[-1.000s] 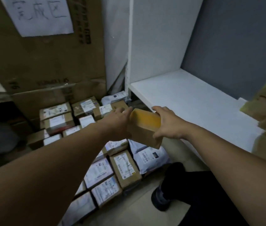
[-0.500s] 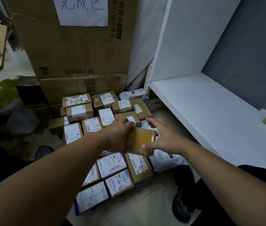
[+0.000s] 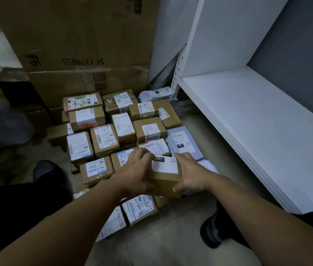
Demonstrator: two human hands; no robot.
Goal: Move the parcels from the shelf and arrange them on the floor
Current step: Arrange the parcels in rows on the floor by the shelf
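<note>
Matt brown cardboard parcel [image 3: 166,176] with white paper label; beside it, a smooth white painted shelf [image 3: 251,120].

Left hand [image 3: 136,173] and right hand [image 3: 189,172] grip a parcel [image 3: 165,170].

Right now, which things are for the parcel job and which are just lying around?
For the job: the brown parcel gripped by the left hand and right hand; the labelled parcels on the floor; the white shelf.
Just lying about: the big SF EXPRESS carton; the dark shoe.
</note>
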